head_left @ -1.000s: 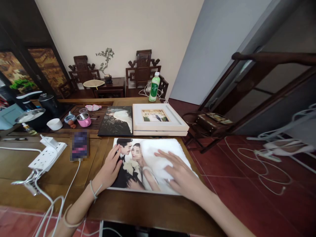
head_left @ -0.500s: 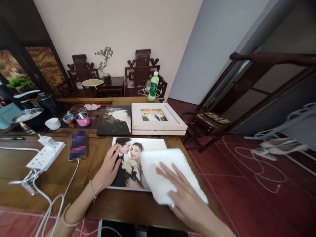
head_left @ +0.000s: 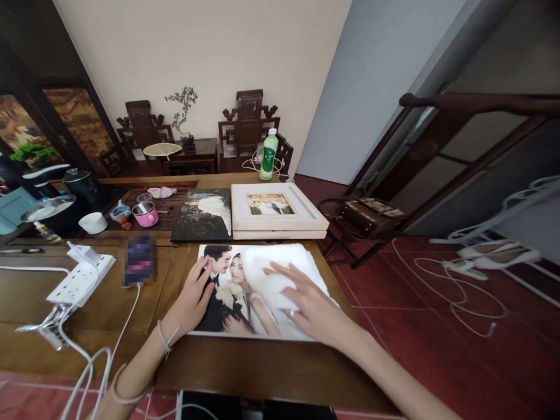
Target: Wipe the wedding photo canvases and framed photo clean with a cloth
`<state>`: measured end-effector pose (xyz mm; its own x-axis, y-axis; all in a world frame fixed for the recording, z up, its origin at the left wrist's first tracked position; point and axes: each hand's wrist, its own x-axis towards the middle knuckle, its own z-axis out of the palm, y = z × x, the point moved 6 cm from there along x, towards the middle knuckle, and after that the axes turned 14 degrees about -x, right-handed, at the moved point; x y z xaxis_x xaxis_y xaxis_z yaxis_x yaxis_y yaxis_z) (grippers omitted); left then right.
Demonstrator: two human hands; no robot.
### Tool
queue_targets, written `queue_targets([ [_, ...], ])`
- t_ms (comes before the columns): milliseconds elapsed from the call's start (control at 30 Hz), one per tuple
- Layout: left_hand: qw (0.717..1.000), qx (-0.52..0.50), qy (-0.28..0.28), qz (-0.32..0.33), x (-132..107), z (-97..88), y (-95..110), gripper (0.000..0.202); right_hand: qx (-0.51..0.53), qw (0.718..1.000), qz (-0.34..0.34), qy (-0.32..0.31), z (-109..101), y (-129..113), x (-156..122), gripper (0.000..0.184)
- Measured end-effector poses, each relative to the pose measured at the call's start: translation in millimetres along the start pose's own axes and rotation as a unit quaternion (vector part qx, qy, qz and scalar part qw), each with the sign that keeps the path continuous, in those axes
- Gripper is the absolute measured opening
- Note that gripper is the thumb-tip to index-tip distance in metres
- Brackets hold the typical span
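Observation:
A large wedding photo print (head_left: 221,303) lies flat on the wooden table (head_left: 245,367), showing a couple with a pale bouquet. My left hand (head_left: 192,296) rests on its left edge, fingers stretched out and holding nothing. On the right part of the photo is a white cloth (head_left: 258,262), and my right hand (head_left: 312,306) grips it, with a fold bulging between thumb and fingers. The cloth hides the photo's upper right area. Beyond the print lie a dark wedding picture (head_left: 203,224) and a white framed picture (head_left: 306,210) on top of another frame.
To the left are a phone (head_left: 139,262) on a cable, a white power strip (head_left: 83,279) and a pink cup (head_left: 146,214). A green bottle (head_left: 268,154) stands at the table's far edge. A wooden chair (head_left: 371,216) is at the right.
My right hand has moved the cloth up and left across the photo, bunching it. The photo's lower right now shows. My left hand has stayed in place.

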<state>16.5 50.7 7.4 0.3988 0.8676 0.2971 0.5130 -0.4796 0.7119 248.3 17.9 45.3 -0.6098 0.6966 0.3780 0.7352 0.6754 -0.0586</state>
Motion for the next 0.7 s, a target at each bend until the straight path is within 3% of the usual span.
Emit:
queue_targets([
  [133,1.0,0.0,-0.002,0.002,0.3,0.1,-0.6,0.05,-0.012,1.0,0.013,-0.01,12.7,31.1,27.2,0.027],
  [233,1.0,-0.004,0.001,-0.006,0.2,0.5,-2.1,0.05,-0.021,1.0,0.017,-0.009,15.6,32.3,28.2,0.027],
  [333,1.0,-0.006,0.005,-0.007,-0.1,1.0,-2.2,0.049,-0.031,0.999,0.009,-0.002,10.4,11.6,12.9,0.023],
  [567,1.0,-0.011,0.01,-0.015,0.8,1.4,-0.7,0.048,-0.055,0.997,-0.048,0.041,-9.0,-68.2,-44.7,0.017],
  [700,1.0,-0.008,0.005,-0.021,1.4,0.9,0.1,0.049,-0.069,0.995,-0.067,0.035,-12.4,-82.8,-56.9,0.018],
])
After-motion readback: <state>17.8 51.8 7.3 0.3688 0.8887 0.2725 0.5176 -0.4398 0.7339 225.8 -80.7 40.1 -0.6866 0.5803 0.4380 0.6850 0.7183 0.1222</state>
